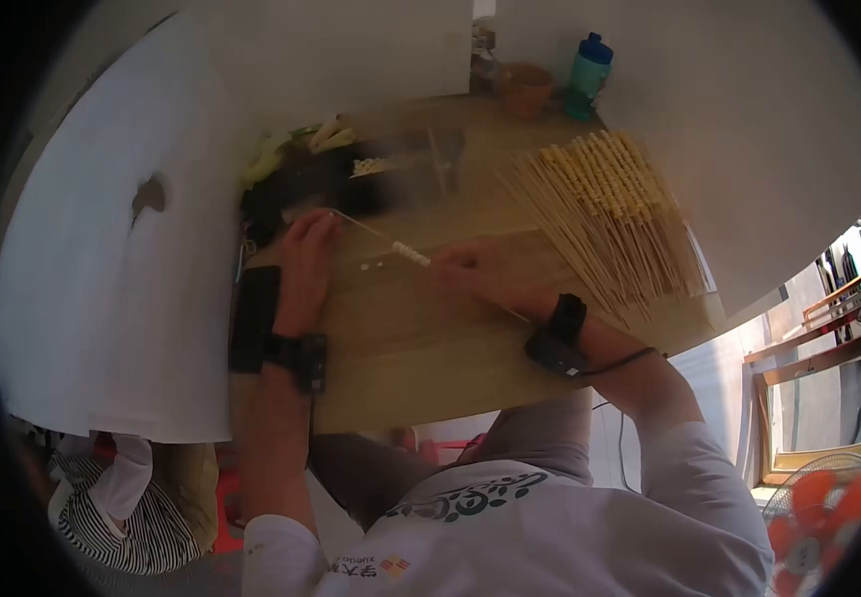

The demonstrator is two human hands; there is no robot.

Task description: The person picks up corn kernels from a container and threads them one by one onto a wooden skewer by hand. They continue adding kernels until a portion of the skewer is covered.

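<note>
My right hand (475, 269) is closed around a thin wooden skewer (363, 226), whose rear end runs back under the wrist. Several small pale pieces (410, 254) are threaded on it, just ahead of my fingers. At the skewer's far tip, the fingers of my left hand (308, 247) are pinched together; whatever they hold is too small to make out. Small white pieces (372, 266) lie on the wooden table (400, 348) between my hands. To the right rests a large pile of loaded skewers (609, 194), their pale pieces at the far ends.
Behind my left hand is a dark, blurred heap (321, 184) with pale items on it. A blue-green bottle (587, 78) and a clay pot (527, 90) stand at the back. White panels rise on both sides. An orange fan (818, 522) stands at lower right.
</note>
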